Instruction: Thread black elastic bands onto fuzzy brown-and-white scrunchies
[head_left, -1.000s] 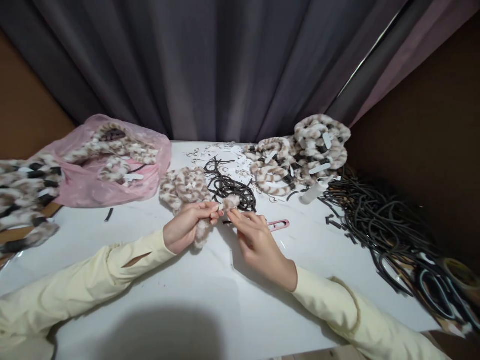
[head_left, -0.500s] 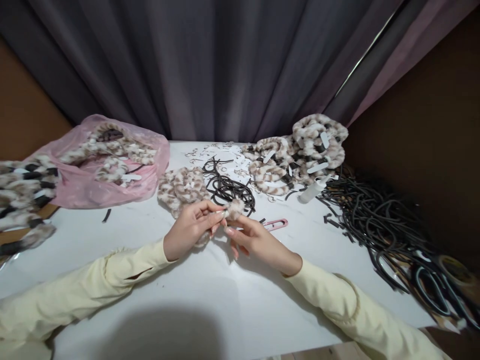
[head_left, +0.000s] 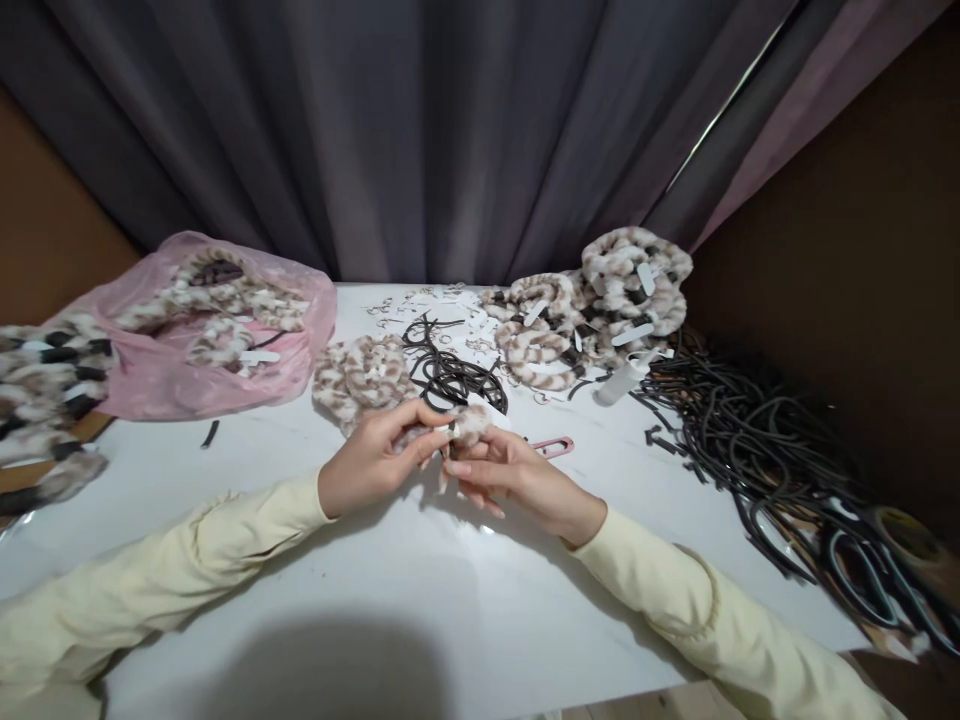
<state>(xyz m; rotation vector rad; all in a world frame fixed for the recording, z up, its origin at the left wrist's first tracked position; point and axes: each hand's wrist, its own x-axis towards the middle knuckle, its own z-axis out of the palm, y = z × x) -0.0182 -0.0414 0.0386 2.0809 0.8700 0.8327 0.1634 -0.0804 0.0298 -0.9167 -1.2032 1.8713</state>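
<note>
Both hands meet over the middle of the table around a fluffy white-and-brown plush cord [head_left: 471,425]. My left hand [head_left: 375,460] pinches it between thumb and fingertips, where a small dark section shows. My right hand [head_left: 521,478] grips it from the right side, thumb on the near side and fingers curled beneath. Part of the cord is hidden by the fingers. Behind my left hand lies a bundle of the same spotted plush [head_left: 364,375]. A coil of thin black cord [head_left: 461,380] sits just beyond the fingertips, and a pink cutter [head_left: 553,447] lies beside my right hand.
Plush loops with white tags [head_left: 637,285] and a white bottle [head_left: 622,382] stand at back right. Black tubing [head_left: 750,430] and a tape roll [head_left: 911,535] fill the right side. At left is a pink bag [head_left: 292,385] of plush loops. Small metal clasps [head_left: 409,305] lie at the back.
The plush cord has turned and come slightly lower, with a dark section now showing between my hands. My right fingers have curled in, and a white strip shows behind the cord.
</note>
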